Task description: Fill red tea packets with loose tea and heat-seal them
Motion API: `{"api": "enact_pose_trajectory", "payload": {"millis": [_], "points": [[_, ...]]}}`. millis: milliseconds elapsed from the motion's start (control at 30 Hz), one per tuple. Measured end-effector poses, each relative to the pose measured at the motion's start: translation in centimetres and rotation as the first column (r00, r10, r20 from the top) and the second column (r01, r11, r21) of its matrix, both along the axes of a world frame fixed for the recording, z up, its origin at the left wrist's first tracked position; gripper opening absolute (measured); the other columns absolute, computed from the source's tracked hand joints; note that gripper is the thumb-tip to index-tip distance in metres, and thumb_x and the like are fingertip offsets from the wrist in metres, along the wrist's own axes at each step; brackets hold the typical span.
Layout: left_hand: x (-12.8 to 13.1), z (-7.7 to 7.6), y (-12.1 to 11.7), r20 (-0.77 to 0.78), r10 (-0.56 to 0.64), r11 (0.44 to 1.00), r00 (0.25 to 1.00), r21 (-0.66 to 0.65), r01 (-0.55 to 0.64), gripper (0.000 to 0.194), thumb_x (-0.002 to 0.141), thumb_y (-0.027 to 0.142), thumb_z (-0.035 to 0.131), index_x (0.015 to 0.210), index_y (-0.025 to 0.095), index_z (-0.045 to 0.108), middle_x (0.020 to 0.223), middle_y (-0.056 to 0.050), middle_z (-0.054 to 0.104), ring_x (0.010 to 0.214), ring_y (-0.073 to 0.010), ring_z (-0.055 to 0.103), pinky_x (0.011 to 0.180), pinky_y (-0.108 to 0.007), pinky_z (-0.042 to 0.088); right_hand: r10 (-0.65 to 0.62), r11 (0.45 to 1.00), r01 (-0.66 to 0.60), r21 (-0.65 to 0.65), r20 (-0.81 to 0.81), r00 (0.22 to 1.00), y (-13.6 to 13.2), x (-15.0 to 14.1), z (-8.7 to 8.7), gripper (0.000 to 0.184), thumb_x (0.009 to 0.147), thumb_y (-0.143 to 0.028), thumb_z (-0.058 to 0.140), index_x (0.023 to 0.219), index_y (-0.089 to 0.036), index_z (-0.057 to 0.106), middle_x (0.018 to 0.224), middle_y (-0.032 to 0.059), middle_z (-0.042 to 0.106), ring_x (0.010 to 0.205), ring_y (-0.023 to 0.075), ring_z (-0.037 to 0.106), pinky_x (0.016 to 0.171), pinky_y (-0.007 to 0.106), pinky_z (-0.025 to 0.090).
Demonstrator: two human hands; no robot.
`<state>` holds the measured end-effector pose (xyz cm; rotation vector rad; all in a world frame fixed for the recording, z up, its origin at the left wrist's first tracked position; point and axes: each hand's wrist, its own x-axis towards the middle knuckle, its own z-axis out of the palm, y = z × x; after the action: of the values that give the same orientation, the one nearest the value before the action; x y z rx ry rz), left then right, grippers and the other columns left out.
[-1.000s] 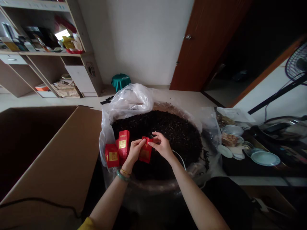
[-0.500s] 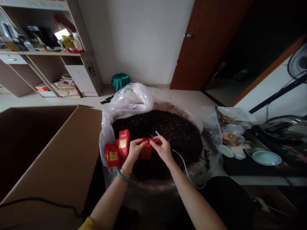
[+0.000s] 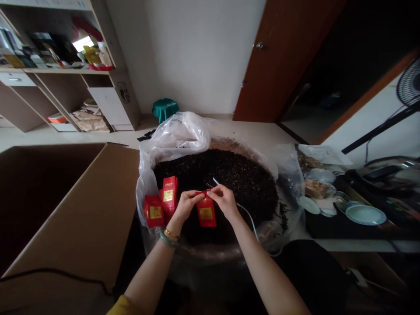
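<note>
Between both hands hangs a red packet [image 3: 206, 214] with a gold label, pinched along its top edge. My left hand [image 3: 187, 203] closes on the top left corner, and my right hand [image 3: 224, 200] on the top right one. Beneath it spreads a heap of dark loose leaves, looking like tea [image 3: 243, 175], in a wide container lined with clear plastic [image 3: 183, 131]. To the left of my left hand, a stack of red packets [image 3: 169, 192] and another red packet [image 3: 153, 211] lie on the heap. A thin white-ended tool [image 3: 215, 180], partly hidden, pokes out behind my right hand.
A large open cardboard box [image 3: 95, 214] stands at the left. On the right, a low table holds dishes [image 3: 365, 215] and bagged goods [image 3: 315, 189]. A white cord [image 3: 251, 218] runs over the container's near right side. A green-covered stool [image 3: 165, 109] is by the wall.
The red packet has turned so that its gold-labelled face hangs down in full view. Both hands keep their pinch at its top and have barely moved.
</note>
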<state>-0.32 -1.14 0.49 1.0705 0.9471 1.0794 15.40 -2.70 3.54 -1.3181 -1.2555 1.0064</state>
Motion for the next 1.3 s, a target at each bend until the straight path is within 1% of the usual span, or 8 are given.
{"api": "enact_pose_trajectory", "payload": {"millis": [133, 433, 667, 800, 1033, 1167, 1233, 1300], "points": [[0.0, 0.5, -0.2, -0.024, 0.003, 1.000, 1.000, -0.002, -0.003, 0.034, 0.062, 0.042, 0.078, 0.079, 0.013, 0.074, 0.075, -0.006, 0.073, 0.066, -0.0177, 0.065, 0.063, -0.027, 0.051, 0.087, 0.995, -0.090, -0.048, -0.046, 0.995, 0.2, 0.1, 0.0, 0.033, 0.061, -0.041, 0.072, 0.085, -0.019, 0.067, 0.073, 0.0011, 0.070, 0.070, 0.0192, 0.065, 0.070, 0.032, 0.052], [0.4, 1.1, -0.4, -0.043, 0.005, 1.000, 0.999, -0.023, -0.006, 0.033, 0.059, 0.041, 0.079, 0.075, 0.012, 0.073, 0.071, -0.005, 0.073, 0.062, -0.0172, 0.065, 0.061, -0.026, 0.050, 0.104, 0.987, -0.110, -0.119, -0.052, 0.993, 0.2, 0.6, -0.2, 0.024, 0.060, -0.041, 0.073, 0.066, -0.018, 0.068, 0.061, 0.0010, 0.066, 0.058, 0.0160, 0.060, 0.060, 0.028, 0.046], [0.4, 1.3, -0.5, -0.070, -0.009, 0.998, 0.998, -0.060, 0.005, 0.032, 0.058, 0.041, 0.080, 0.070, 0.012, 0.072, 0.063, -0.003, 0.071, 0.055, -0.0156, 0.063, 0.053, -0.024, 0.047, 0.218, 0.952, -0.214, -0.220, -0.004, 0.976, 0.1, 1.1, -0.1, 0.025, 0.061, -0.037, 0.071, 0.073, -0.016, 0.069, 0.066, 0.0011, 0.068, 0.056, 0.0132, 0.057, 0.050, 0.024, 0.042], [0.6, 1.8, -0.6, -0.006, -0.010, 0.995, 1.000, -0.102, 0.009, 0.039, 0.058, 0.041, 0.080, 0.081, 0.012, 0.071, 0.071, -0.004, 0.073, 0.061, -0.0160, 0.065, 0.056, -0.023, 0.049, 0.180, 0.968, -0.175, -0.179, 0.010, 0.984, 0.4, 1.1, -0.6, 0.026, 0.062, -0.039, 0.070, 0.073, -0.016, 0.071, 0.063, 0.0013, 0.068, 0.054, 0.0132, 0.056, 0.051, 0.025, 0.043], [0.6, 1.6, -0.9, 0.101, -0.250, 0.908, 0.963, -0.320, 0.270, 0.049, 0.048, 0.035, 0.087, 0.085, 0.008, 0.068, 0.075, -0.009, 0.073, 0.062, -0.0213, 0.069, 0.059, -0.028, 0.054, 0.153, 0.983, -0.151, -0.108, 0.006, 0.988, 0.6, 0.7, -1.5, 0.021, 0.062, -0.037, 0.071, 0.071, -0.017, 0.071, 0.068, 0.0031, 0.071, 0.061, 0.0180, 0.063, 0.058, 0.028, 0.048], [0.6, 1.3, -0.7, 0.099, -0.194, 0.908, 0.976, -0.358, 0.217, 0.050, 0.042, 0.035, 0.090, 0.080, 0.008, 0.069, 0.073, -0.009, 0.073, 0.060, -0.0208, 0.069, 0.056, -0.027, 0.054, 0.210, 0.966, -0.192, -0.171, 0.091, 0.973, 1.5, 1.5, -1.5, 0.028, 0.070, -0.041, 0.065, 0.081, -0.016, 0.073, 0.071, 0.0050, 0.071, 0.065, 0.0202, 0.064, 0.060, 0.030, 0.049], [0.7, 1.3, -0.6, 0.097, -0.136, 0.914, 0.986, -0.371, 0.163, 0.051, 0.041, 0.036, 0.090, 0.078, 0.008, 0.069, 0.074, -0.010, 0.073, 0.059, -0.0207, 0.069, 0.054, -0.026, 0.053, 0.122, 0.987, -0.092, -0.135, 0.235, 0.964, 2.3, 2.2, -1.7, 0.031, 0.080, -0.038, 0.056, 0.094, -0.015, 0.071, 0.080, 0.0074, 0.071, 0.073, 0.0210, 0.065, 0.065, 0.031, 0.050], [0.7, 1.4, -0.5, 0.097, -0.087, 0.922, 0.992, -0.370, 0.117, 0.049, 0.042, 0.036, 0.090, 0.077, 0.008, 0.068, 0.078, -0.011, 0.073, 0.060, -0.0210, 0.069, 0.052, -0.026, 0.053, -0.011, 0.998, 0.037, -0.043, 0.495, 0.869, 3.0, 2.8, -2.1, 0.032, 0.082, -0.031, 0.055, 0.108, -0.014, 0.066, 0.096, 0.0114, 0.069, 0.087, 0.0231, 0.063, 0.077, 0.034, 0.049]]}}
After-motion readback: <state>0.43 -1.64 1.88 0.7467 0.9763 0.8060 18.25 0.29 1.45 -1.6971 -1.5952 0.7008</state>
